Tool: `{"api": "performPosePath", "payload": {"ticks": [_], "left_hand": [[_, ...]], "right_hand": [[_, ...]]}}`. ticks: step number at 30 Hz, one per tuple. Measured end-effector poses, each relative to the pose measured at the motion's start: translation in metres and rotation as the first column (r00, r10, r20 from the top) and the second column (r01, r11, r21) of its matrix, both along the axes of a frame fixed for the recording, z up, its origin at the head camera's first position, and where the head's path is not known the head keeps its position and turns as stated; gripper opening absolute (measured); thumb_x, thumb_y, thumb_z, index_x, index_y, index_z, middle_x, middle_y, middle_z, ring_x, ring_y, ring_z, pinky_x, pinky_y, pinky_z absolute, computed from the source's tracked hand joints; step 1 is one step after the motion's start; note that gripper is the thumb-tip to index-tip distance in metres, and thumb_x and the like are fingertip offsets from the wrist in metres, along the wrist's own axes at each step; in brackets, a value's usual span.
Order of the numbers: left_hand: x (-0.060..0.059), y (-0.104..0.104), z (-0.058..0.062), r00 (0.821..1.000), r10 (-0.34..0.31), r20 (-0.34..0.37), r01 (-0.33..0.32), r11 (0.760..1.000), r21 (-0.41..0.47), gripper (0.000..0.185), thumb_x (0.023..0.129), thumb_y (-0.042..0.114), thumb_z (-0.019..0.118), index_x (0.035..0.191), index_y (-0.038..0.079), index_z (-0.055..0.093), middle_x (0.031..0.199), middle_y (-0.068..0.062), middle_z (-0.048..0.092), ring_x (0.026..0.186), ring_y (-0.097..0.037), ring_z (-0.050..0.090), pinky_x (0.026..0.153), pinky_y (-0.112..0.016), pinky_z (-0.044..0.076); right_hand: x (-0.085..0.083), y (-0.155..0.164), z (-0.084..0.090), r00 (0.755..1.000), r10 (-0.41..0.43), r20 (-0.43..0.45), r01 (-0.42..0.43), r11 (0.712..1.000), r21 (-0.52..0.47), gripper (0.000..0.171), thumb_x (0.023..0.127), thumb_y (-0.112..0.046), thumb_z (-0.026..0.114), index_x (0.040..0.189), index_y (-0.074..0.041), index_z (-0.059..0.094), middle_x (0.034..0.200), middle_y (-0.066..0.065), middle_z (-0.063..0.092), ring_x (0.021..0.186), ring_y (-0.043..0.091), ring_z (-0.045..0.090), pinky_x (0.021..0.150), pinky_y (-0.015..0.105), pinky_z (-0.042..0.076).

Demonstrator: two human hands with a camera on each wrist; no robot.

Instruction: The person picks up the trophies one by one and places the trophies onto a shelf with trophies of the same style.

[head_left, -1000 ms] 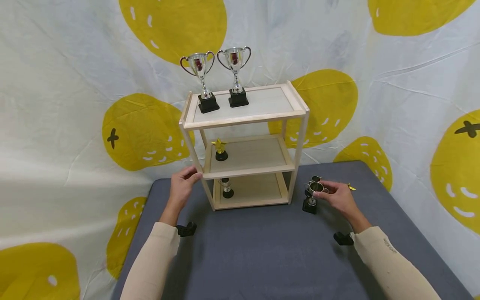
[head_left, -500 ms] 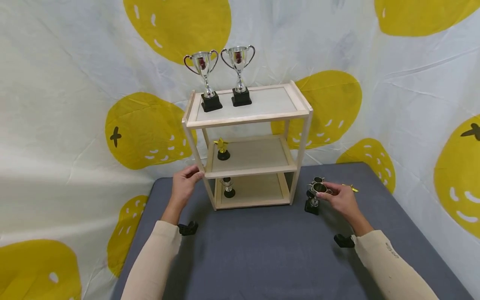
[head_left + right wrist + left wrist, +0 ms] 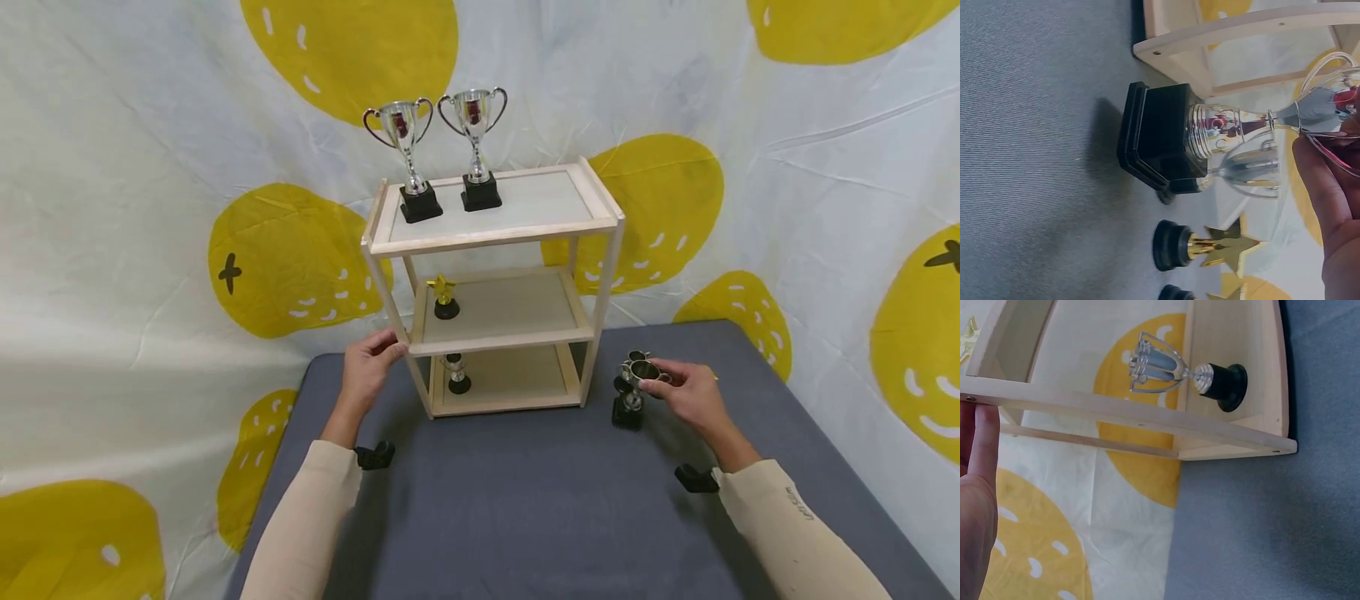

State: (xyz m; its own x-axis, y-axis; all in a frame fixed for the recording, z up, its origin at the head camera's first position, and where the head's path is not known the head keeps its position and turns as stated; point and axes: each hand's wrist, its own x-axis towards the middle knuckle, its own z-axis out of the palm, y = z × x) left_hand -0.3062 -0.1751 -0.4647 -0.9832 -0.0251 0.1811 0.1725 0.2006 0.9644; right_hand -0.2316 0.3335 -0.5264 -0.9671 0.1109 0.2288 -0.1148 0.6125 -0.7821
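While the small silver trophy [image 3: 630, 392] stands on the grey table [image 3: 525, 500] just right of the wooden shelf [image 3: 491, 287], the right hand [image 3: 693, 396] pinches its cup. Left hand [image 3: 367, 371] grips the shelf's front left post, near a tiny trophy [image 3: 453, 375] on the bottom tier.

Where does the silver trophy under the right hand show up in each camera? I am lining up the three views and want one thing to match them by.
Head: the silver trophy stands right of centre on the grey table, right hand on its cup.
Left wrist: not in view.
Right wrist: the trophy lies across the centre, black base leftward.
Shared landmark: the wooden shelf.
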Motion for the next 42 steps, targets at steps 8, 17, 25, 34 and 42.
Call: {"api": "performPosePath", "payload": {"ticks": [8,17,25,34,42], "left_hand": [[0.000,0.000,-0.002,1.000,0.003,-0.002,-0.003,1.000,0.012,0.036,0.096,0.005,0.074,0.130,-0.003,0.071,0.121,-0.015,0.072,0.094,0.000,0.067,0.084,-0.014,0.057],[0.000,0.000,-0.001,1.000,0.005,0.009,-0.005,1.000,0.002,0.036,0.096,0.007,0.074,0.131,-0.002,0.071,0.122,-0.014,0.072,0.095,0.001,0.067,0.085,-0.013,0.056],[0.000,0.001,-0.001,1.000,0.002,0.011,-0.002,1.000,0.021,0.036,0.096,0.006,0.074,0.132,-0.003,0.070,0.119,-0.009,0.072,0.095,0.001,0.067,0.085,-0.013,0.057],[0.000,0.000,-0.002,1.000,0.007,0.007,-0.007,1.000,0.028,0.036,0.096,0.005,0.074,0.131,-0.003,0.070,0.115,-0.004,0.073,0.095,0.000,0.067,0.085,-0.013,0.057],[0.000,-0.001,-0.002,1.000,-0.004,0.008,0.003,0.999,0.033,0.038,0.096,0.006,0.073,0.133,-0.004,0.069,0.117,-0.005,0.073,0.095,0.000,0.068,0.086,-0.013,0.057]], "right_hand": [[0.009,-0.002,0.019,1.000,0.004,0.009,-0.004,1.000,0.003,0.044,0.090,-0.017,0.083,0.128,0.004,0.072,0.117,0.031,0.073,0.069,-0.002,0.056,0.054,0.025,0.044],[0.017,-0.003,0.036,1.000,0.012,0.024,-0.012,1.000,-0.007,0.045,0.091,-0.021,0.083,0.128,0.002,0.073,0.117,0.028,0.074,0.078,-0.009,0.055,0.059,0.024,0.045],[0.022,-0.006,0.050,1.000,0.029,-0.007,-0.029,1.000,0.003,0.039,0.090,-0.018,0.084,0.123,0.002,0.076,0.105,0.025,0.078,0.066,0.003,0.055,0.053,0.027,0.042],[0.026,-0.009,0.065,0.999,0.041,-0.002,-0.041,0.999,0.029,0.042,0.091,-0.019,0.082,0.125,0.004,0.074,0.112,0.029,0.075,0.067,0.004,0.055,0.055,0.027,0.045],[0.026,-0.013,0.072,0.999,0.046,-0.001,-0.046,0.998,0.036,0.040,0.091,-0.020,0.082,0.124,0.002,0.075,0.111,0.026,0.076,0.066,0.005,0.055,0.056,0.027,0.045]]}}
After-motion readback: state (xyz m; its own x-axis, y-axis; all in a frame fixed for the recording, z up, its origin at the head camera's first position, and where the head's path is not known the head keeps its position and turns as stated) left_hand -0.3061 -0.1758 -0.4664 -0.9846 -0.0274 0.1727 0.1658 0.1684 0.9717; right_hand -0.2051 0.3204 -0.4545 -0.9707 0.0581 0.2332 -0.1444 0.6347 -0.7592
